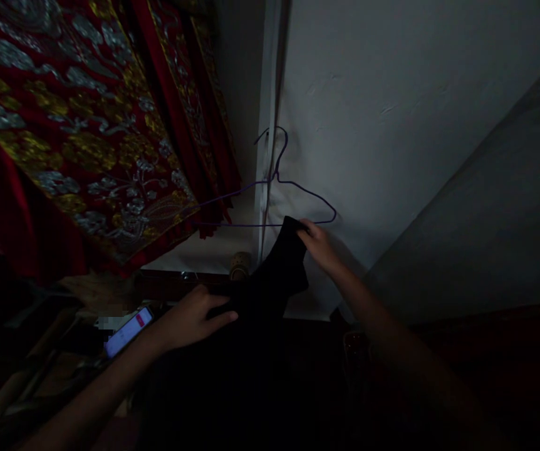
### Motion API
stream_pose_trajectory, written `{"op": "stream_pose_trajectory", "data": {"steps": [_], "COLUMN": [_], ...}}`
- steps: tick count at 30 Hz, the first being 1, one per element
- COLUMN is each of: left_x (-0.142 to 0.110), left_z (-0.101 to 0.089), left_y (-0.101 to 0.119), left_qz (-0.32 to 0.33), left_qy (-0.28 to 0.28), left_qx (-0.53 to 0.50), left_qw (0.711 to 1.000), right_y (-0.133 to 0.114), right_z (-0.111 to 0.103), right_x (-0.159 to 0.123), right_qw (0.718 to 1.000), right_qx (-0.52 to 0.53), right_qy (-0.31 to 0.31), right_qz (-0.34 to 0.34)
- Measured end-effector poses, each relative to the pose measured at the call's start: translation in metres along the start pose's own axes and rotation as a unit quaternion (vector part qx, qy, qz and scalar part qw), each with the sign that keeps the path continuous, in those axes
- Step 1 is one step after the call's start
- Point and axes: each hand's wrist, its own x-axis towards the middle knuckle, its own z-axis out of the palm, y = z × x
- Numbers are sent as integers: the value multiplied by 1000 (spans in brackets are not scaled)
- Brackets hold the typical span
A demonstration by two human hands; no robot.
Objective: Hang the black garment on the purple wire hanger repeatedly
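Note:
A thin purple wire hanger (270, 181) is in front of the wall corner, hook upward. From its lower right part hangs a black garment (260, 300), whose exact kind is too dark to tell. My right hand (314, 241) pinches the garment's upper edge at the hanger's bottom bar, near its right end. Lower and to the left, my left hand (207, 316) grips the black cloth, thumb on top and other fingers partly hidden in it. Much of the cloth below merges into shadow.
A red cloth with gold and silver embroidery (110, 138) hangs at the left, overlapping the hanger's left end. A lit phone (129, 332) lies at the lower left. A tan clog (239, 266) sits below the hanger, by the pale wall (368, 113).

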Motion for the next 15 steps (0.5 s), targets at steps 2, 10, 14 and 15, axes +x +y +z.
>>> {"op": "stream_pose_trajectory", "data": {"steps": [2,10,14,15], "left_x": [1,5,6,8], "left_z": [-1,-10,-35,-42], "left_y": [-4,-28,-49,-50], "left_qz": [-17,-78,-67,-51], "left_qy": [-20,-17,88,110], "left_qx": [45,74,85,87], "left_qw": [999,994,990,989], "right_y": [-1,-4,-24,-31], "right_z": [-6,-32,-72,-80], "right_x": [2,2,-8,-11], "right_qw": [1000,994,991,989], "right_qx": [-22,-86,-130,-145], "right_qy": [7,-17,4,6], "right_qz": [-16,65,38,35]}}
